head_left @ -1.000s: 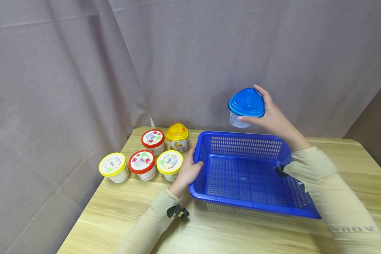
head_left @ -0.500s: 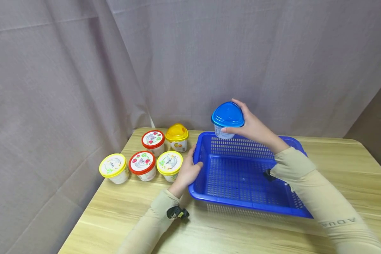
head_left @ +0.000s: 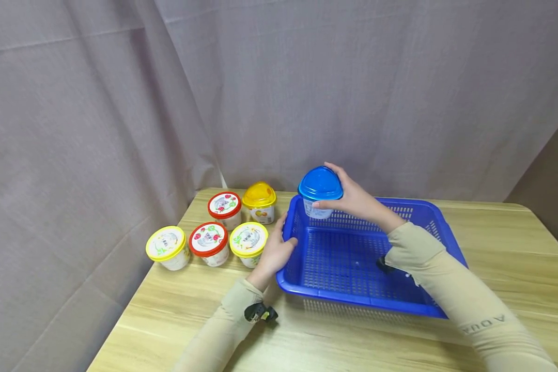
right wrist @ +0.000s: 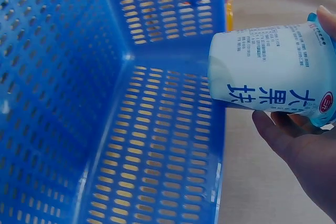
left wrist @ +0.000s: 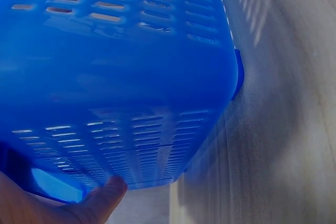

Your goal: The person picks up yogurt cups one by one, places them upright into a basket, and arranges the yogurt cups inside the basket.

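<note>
My right hand (head_left: 355, 199) holds a white yogurt cup (head_left: 320, 185) with a domed blue lid. The cup is upright over the far left corner of the blue plastic basket (head_left: 344, 295). In the right wrist view, the cup's printed side (right wrist: 268, 69) overlaps the basket's rim, and the thumb and fingers (right wrist: 273, 135) curl round its lid end. On the basket's left side, my left hand (head_left: 275, 250) grips the rim, thumb over the inner edge. The left wrist view has the basket's slotted outer wall (left wrist: 131, 77), with a finger (left wrist: 102, 198) lying against it.
Left of the basket stand two red-lidded cups (head_left: 208, 238) (head_left: 225, 205), two yellow-lidded cups (head_left: 248, 239) (head_left: 166, 243) and a cup with a domed yellow lid (head_left: 259, 196). Grey curtain (head_left: 353, 93) hangs behind the wooden table (head_left: 176, 320).
My right hand has carried the blue-lidded yogurt cup left and down, from above the basket's back edge to its far left corner. The left hand has kept its hold on the rim.
</note>
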Tool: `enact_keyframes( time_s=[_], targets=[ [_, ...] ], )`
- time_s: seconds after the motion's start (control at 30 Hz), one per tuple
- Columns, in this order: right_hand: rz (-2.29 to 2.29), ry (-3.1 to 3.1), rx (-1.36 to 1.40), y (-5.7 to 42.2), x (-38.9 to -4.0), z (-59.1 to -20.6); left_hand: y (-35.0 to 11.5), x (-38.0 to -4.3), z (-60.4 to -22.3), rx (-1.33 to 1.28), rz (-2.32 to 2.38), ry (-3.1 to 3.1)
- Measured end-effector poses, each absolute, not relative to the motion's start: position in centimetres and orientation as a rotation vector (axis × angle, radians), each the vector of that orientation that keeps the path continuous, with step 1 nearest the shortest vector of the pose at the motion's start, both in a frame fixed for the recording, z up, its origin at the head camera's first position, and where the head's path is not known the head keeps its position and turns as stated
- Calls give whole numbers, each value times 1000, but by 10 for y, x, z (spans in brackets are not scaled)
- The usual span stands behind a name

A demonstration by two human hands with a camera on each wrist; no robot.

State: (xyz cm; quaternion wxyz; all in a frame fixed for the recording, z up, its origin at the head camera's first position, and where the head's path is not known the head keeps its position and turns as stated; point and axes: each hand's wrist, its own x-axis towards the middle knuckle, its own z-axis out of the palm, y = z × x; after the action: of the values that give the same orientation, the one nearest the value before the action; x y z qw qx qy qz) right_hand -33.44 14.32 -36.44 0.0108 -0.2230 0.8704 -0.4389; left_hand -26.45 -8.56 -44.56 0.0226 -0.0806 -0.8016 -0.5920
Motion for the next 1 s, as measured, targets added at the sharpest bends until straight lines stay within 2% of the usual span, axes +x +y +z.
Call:
enact_keyframes(
  time_s=[1.0],
  targets=[
    [-1274, 2623, -643, 128, -331, -413, -84, -264, -446, -233, -1853, -2467]
  ],
)
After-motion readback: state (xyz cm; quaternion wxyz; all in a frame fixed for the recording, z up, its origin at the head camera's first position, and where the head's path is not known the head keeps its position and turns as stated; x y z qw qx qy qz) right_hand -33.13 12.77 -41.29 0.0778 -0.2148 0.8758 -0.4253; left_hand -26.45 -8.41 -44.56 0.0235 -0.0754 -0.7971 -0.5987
